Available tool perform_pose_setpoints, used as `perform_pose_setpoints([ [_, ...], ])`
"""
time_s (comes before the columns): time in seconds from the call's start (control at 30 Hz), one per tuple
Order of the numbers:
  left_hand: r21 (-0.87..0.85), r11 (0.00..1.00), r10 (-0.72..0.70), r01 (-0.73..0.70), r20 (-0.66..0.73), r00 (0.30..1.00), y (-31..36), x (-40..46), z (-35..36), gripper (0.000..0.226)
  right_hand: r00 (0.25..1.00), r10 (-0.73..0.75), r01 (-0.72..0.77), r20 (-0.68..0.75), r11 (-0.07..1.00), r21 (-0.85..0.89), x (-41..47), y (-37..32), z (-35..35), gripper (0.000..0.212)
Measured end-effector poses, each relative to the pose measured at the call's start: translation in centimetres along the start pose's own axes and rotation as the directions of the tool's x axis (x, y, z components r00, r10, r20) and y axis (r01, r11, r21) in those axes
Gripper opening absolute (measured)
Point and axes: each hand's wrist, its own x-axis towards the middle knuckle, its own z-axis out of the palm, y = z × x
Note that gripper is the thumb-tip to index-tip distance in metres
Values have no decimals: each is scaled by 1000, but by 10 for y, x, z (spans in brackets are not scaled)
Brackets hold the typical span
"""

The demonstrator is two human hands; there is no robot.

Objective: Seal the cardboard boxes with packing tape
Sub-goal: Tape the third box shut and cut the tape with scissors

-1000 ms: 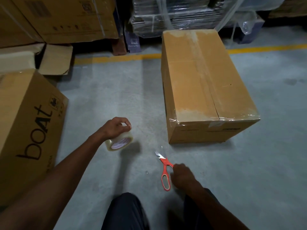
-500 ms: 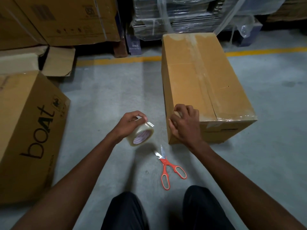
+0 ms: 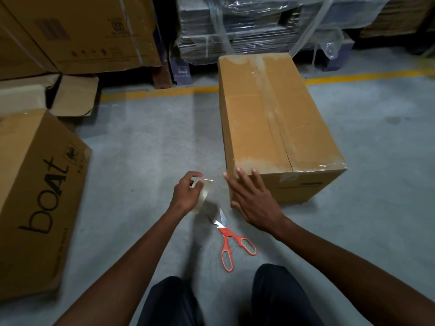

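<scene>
A brown cardboard box [image 3: 270,118] lies on the grey floor ahead, with clear tape along its top seam and across its near edge. My right hand [image 3: 253,201] lies flat with straight fingers against the box's near left corner. My left hand [image 3: 187,192] grips a roll of clear packing tape [image 3: 204,191] just left of that corner, above the floor. Orange-handled scissors [image 3: 229,238] lie on the floor between my hands and my knees.
A large "boat" printed box [image 3: 40,196] stands at the left. More cartons [image 3: 77,31] and an open flap are stacked at the back left. Plastic-wrapped pallet goods [image 3: 247,24] stand behind a yellow floor line [image 3: 160,92].
My right hand left the scissors on the floor, went to the box's near corner with curled fingers, and now lies flat there. My left hand brought the tape roll closer to the box.
</scene>
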Motion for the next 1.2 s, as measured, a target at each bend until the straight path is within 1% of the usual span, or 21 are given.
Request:
perform_pose_setpoints([
  [0.07, 89, 996, -20, 18, 14, 1000, -6, 0, 5, 28, 997, -78, 78, 25, 997, 24, -9, 1, 1, 64],
  [0.1, 140, 990, -11, 8, 20, 1000, -13, -1, 5, 31, 995, -98, 99, -11, 993, 62, -11, 2, -3, 62],
  [0.13, 194, 981, 0, -4, 24, 1000, -18, -3, 5, 32, 991, -100, 110, -84, 985, 133, -12, 4, -9, 59],
  [0.17, 243, 970, 23, -29, 27, 999, -24, -5, 5, 32, 982, -65, 106, -178, 967, 233, -11, 5, -17, 53],
  [0.23, 325, 943, 64, -79, 57, 996, -36, -9, 6, 32, 925, 112, 41, -364, 921, 388, -13, 15, -33, 39],
  [0.27, 361, 929, 60, -83, 73, 996, -39, -12, 7, 32, 885, 216, -28, -413, 909, 416, -15, 25, -37, 33],
  [0.3, 395, 915, 52, -82, 86, 995, -40, -13, 8, 32, 858, 301, -107, -416, 898, 428, -16, 39, -38, 30],
  [0.37, 443, 892, 39, -94, 133, 990, -41, -16, 12, 41, 866, 386, -210, -318, 858, 470, -21, 71, -35, 26],
  [0.43, 481, 862, 42, -160, 246, 968, -43, -21, 15, 56, 919, 347, -200, -190, 821, 534, -26, 100, -36, 22],
  [0.5, 526, 815, 43, -242, 362, 931, -42, -27, 19, 55, 952, 306, -244, -9, 777, 580, -27, 125, -47, 28],
  [0.53, 538, 791, 44, -289, 423, 905, -42, -31, 21, 52, 943, 315, -313, 104, 741, 593, -27, 136, -56, 30],
  [0.6, 521, 757, 81, -395, 525, 848, -41, -41, 27, 51, 895, 322, -446, 309, 666, 598, -23, 157, -71, 32],
  [0.63, 493, 740, 139, -458, 554, 821, -39, -47, 31, 52, 871, 302, -487, 388, 645, 589, -19, 165, -75, 32],
  [0.7, 437, 697, 271, -569, 575, 772, -38, -57, 42, 48, 835, 258, -519, 486, 663, 540, -9, 170, -77, 31],
  [0.77, 395, 651, 353, -649, 599, 719, -34, -62, 56, 43, 828, 229, -500, 512, 716, 487, 0, 166, -76, 30],
  [0.83, 388, 596, 377, -703, 637, 672, -29, -65, 75, 46, 826, 220, -487, 518, 741, 462, 4, 162, -75, 29],
  [0.9, 430, 546, 301, -719, 699, 648, -24, -69, 97, 52, 813, 227, -499, 536, 746, 441, 4, 161, -74, 29],
  [0.97, 483, 497, 196, -721, 747, 636, -18, -75, 117, 43, 805, 235, -512, 544, 739, 438, 3, 161, -74, 30],
  [1.03, 487, 459, 178, -743, 769, 614, -24, -79, 136, 38, 802, 240, -520, 546, 730, 442, 2, 161, -74, 31],
  [1.1, 475, 397, 177, -785, 800, 573, -37, -81, 154, 48, 798, 233, -517, 556, 740, 431, 4, 162, -72, 32],
  [1.2, 502, 351, 259, -791, 760, 597, -47, -81, 171, 53, 800, 217, -480, 560, 792, 378, 6, 163, -69, 34],
])
